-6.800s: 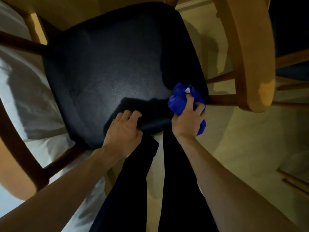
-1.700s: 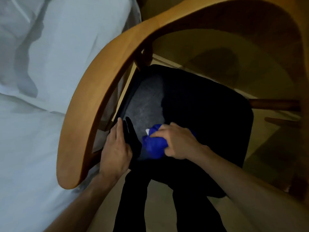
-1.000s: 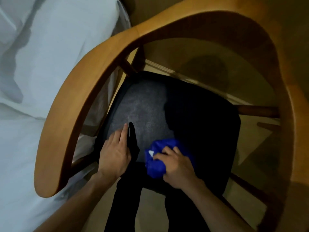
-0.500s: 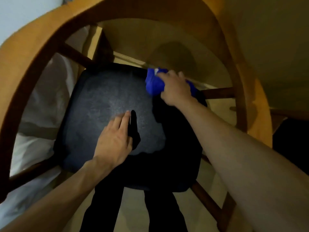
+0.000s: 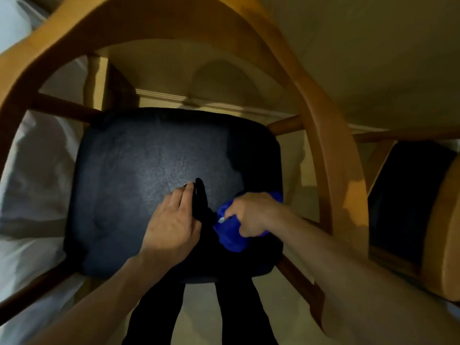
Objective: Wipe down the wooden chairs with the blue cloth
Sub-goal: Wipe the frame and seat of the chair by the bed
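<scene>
Right hand of mine grips the bunched blue cloth on the dark seat of the wooden chair; left hand lies flat beside it. A small white tag shows, unreadable.

To my left lies a bed dressed in white bedding, its sheet rumpled into soft folds and shadowed where it drops toward the floor. More of the same white fabric shows in the upper left corner. Straight ahead a pale beige wall fills the top of my view, with a rounded shadow cast on its lower part. A light baseboard runs along where that wall meets the floor. Below me, my own legs in dark trousers stand on a pale, cream-coloured floor, which shows between them and to either side.
</scene>
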A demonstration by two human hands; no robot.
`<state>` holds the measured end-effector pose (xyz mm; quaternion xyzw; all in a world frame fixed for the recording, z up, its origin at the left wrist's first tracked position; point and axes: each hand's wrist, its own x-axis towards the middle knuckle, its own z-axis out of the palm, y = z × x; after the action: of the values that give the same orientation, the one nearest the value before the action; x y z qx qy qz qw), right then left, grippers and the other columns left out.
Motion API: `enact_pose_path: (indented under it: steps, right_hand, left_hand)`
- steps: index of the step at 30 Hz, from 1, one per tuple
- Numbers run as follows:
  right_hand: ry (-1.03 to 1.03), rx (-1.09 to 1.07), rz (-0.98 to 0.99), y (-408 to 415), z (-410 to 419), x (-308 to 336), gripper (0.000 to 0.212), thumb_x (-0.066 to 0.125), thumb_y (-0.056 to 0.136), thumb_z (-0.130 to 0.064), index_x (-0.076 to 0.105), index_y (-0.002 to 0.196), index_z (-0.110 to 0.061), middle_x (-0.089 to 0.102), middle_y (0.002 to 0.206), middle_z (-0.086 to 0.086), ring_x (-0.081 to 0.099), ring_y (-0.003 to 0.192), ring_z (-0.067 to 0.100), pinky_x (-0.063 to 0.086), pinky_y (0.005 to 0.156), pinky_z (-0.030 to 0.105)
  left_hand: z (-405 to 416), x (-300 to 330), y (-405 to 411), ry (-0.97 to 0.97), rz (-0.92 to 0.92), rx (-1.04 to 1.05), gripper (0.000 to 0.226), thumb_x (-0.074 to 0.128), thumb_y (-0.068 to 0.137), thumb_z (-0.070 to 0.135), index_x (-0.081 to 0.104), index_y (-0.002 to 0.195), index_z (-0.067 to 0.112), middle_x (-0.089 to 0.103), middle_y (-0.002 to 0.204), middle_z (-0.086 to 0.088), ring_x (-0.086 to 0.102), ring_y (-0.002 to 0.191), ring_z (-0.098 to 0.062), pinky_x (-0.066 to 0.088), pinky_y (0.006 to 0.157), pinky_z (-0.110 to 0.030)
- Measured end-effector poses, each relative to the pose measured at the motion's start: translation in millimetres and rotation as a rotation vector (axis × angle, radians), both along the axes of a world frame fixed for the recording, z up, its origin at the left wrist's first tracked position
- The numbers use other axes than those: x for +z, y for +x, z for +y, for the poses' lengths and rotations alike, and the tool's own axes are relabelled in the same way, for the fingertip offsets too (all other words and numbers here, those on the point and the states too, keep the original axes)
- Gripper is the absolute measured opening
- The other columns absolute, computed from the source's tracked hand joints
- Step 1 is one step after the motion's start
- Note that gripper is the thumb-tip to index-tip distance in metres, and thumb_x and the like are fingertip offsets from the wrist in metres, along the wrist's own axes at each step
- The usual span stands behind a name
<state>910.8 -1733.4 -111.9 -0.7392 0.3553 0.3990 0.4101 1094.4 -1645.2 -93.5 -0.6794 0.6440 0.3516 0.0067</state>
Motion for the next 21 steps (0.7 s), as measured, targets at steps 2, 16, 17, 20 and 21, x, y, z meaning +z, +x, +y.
enact_pose_path:
  steps: [2,16,17,20,21]
  right_hand:
    - [-0.097,-0.125,-0.079,-1,-25,11,0.046,0.066,0.076,-0.021,0.058,0.117,-0.041,0.058,0.104,-0.005,0.056,0.097,0.018,0.038,0.069,0.029]
    - [-0.575,-0.428,0.060,-29,5,-22,0.074,0.062,0.083,-0.009,0.026,0.144,-0.032,0.028,0.139,0.013,0.031,0.123,0.040,0.046,0.085,0.050]
    - [-0.528,-0.442,0.069,-32,16,-22,0.073,0.063,0.081,-0.007,0.028,0.140,-0.032,0.028,0.138,0.012,0.030,0.123,0.039,0.046,0.085,0.050]
    - [-0.425,-0.499,0.090,-38,53,-21,0.072,0.068,0.077,-0.008,0.030,0.132,-0.034,0.027,0.137,0.010,0.030,0.124,0.038,0.046,0.086,0.049]
    - [-0.408,-0.512,0.102,-37,66,-22,0.074,0.070,0.076,-0.010,0.029,0.132,-0.034,0.027,0.137,0.010,0.030,0.125,0.038,0.047,0.086,0.048]
  left_hand:
    - [-1,-1,0,-0.004,0.009,-0.004,0.071,0.058,0.085,0.018,0.028,0.148,0.002,0.043,0.138,-0.014,0.044,0.121,-0.028,0.037,0.105,-0.037]
    - [8,13,-11,-0.119,-0.041,-0.076,0.068,0.056,0.076,0.022,0.041,0.138,0.002,0.041,0.137,-0.015,0.038,0.126,-0.031,0.039,0.103,-0.043]
    - [10,15,-13,-0.116,-0.036,-0.100,0.068,0.060,0.076,0.019,0.040,0.139,0.002,0.040,0.137,-0.015,0.038,0.126,-0.030,0.039,0.101,-0.042]
    - [15,20,-17,-0.115,-0.031,-0.175,0.070,0.065,0.075,0.014,0.041,0.139,0.003,0.041,0.136,-0.015,0.040,0.126,-0.031,0.041,0.099,-0.041]
    - [17,20,-18,-0.115,-0.028,-0.192,0.070,0.065,0.075,0.014,0.041,0.139,0.003,0.042,0.136,-0.016,0.041,0.125,-0.031,0.042,0.098,-0.041]
